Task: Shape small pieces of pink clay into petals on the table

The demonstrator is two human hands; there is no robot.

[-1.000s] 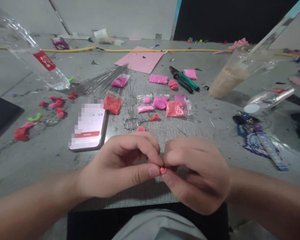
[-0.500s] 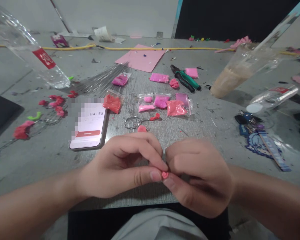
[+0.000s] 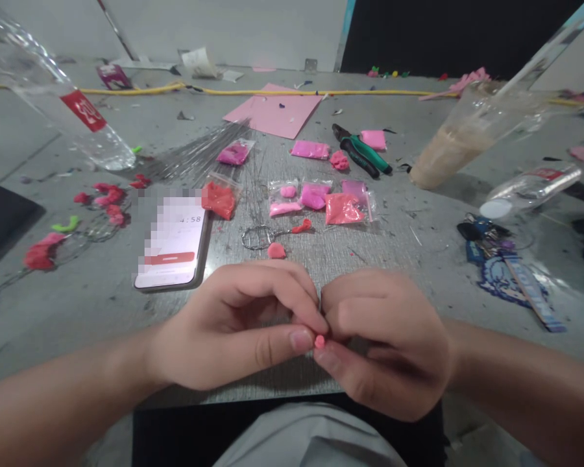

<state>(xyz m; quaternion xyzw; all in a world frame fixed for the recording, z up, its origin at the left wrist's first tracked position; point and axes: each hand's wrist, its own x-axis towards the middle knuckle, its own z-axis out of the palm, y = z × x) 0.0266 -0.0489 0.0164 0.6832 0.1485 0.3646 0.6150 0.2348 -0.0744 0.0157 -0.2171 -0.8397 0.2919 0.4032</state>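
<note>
Both hands meet at the table's [image 3: 78, 305] near edge, the left hand [image 3: 233, 324] and right hand [image 3: 384, 340] together pinching a tiny red lump [image 3: 319, 341], probably clay. A phone [image 3: 172, 243] lies just beyond the left hand.

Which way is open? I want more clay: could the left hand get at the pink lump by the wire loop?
Probably yes. The lump lies bare on the table just beyond the left hand, nothing between them. But both hands pinch a clay bit, so that grip must let go first.

Both forearms angle inward; the left hand [image 3: 233, 324] and right hand [image 3: 384, 344] meet, fingers curled, thumb and fingertips pinched together.
</note>
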